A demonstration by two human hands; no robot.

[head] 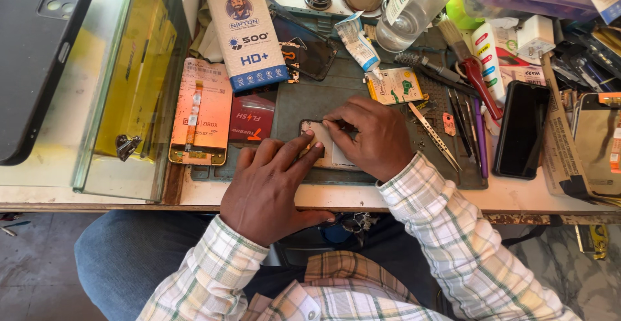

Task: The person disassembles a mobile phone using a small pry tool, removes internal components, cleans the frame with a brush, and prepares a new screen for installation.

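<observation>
On the grey rubbery mat (388, 172), left hand (272, 185) presses flat, right hand (369, 137) pinches perhaps a tool over the pale rounded-rectangle panel (330, 153).

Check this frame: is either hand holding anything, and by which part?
Left hand presses its fingertips on the phone's left edge, pinning it to the mat. Right hand covers its top edge; whether it pinches anything cannot be told.

Cluttered workbench (414, 198), grey mat (304, 101), black phone (521, 130)

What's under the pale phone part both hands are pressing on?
The pale phone part lies on a grey work mat. The left hand and right hand cover its edges, so anything beneath stays hidden.
</observation>
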